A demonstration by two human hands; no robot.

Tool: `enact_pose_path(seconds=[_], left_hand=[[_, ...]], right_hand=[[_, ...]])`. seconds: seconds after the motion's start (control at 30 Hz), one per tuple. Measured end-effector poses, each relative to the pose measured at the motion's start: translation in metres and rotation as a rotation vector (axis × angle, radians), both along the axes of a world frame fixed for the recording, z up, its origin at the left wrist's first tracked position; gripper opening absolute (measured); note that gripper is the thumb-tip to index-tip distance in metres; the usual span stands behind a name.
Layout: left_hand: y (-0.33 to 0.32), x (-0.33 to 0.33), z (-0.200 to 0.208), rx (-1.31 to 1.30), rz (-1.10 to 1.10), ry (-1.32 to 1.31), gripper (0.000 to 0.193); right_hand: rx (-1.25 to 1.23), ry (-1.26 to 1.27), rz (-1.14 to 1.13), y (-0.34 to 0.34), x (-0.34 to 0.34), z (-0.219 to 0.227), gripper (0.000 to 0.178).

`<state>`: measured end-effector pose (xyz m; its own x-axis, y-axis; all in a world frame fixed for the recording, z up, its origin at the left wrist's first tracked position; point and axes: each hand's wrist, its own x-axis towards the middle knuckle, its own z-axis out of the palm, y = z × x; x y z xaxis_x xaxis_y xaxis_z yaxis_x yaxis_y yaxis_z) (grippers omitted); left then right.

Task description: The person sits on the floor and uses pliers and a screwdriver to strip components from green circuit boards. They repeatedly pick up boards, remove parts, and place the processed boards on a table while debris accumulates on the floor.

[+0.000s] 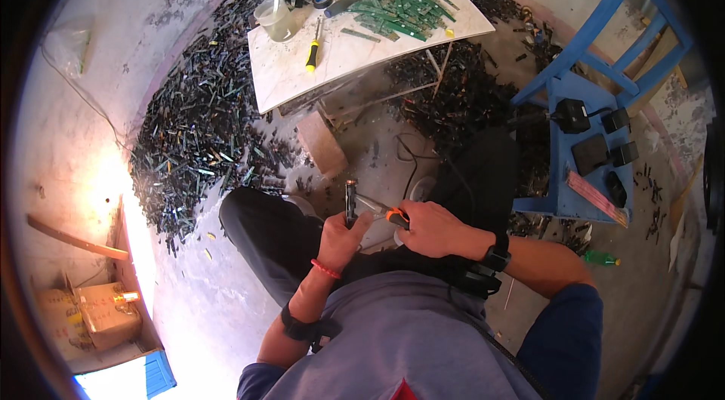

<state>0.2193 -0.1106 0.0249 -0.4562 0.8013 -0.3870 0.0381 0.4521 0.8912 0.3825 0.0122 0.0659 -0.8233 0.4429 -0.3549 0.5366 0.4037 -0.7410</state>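
My left hand point(341, 238) grips a thin dark stick-shaped part point(350, 200), held upright above my knees. My right hand point(430, 228) holds a tool with an orange and black handle point(396, 216); its metal tip point(365, 204) meets the stick near its upper end. Both hands are close together over my lap. A red band circles my left wrist and a black watch sits on my right wrist.
A white board table point(287, 75) ahead carries a heap of green strips point(396, 9), a yellow-handled screwdriver point(312, 53), a clear plastic cup point(276, 19) and a tape roll point(322, 1). Dark scrap piles point(196, 128) cover the floor. A blue chair point(581, 98) with black boxes stands right.
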Motion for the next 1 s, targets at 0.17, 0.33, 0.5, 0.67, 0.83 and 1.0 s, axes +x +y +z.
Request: enact_pose_path(seconds=[0.17,0.33,0.5,0.67,0.83,1.0], left_hand=[[0.002,0.001,-0.003,0.028,-0.031,0.315,0.038],[-0.003,-0.002,0.009,0.025,-0.141,0.292,0.036],[-0.016,-0.008,0.014,0.087,-0.243,0.147,0.032],[-0.022,-0.021,-0.002,0.199,-0.232,0.082,0.027],[-0.014,-0.017,0.008,0.126,-0.218,0.062,0.025],[-0.006,0.007,-0.001,0.339,-0.055,-0.303,0.021]], right_hand=[[-0.024,-0.055,0.02,0.001,0.0,0.01,0.032],[-0.148,-0.037,0.139,0.012,0.008,0.013,0.028],[-0.654,-0.094,0.139,0.015,0.021,0.017,0.018],[-1.213,0.028,0.035,-0.018,0.023,0.019,0.017],[-1.814,0.269,-0.048,-0.041,0.029,-0.018,0.023],[-2.028,0.363,0.018,-0.055,0.006,-0.016,0.025]])
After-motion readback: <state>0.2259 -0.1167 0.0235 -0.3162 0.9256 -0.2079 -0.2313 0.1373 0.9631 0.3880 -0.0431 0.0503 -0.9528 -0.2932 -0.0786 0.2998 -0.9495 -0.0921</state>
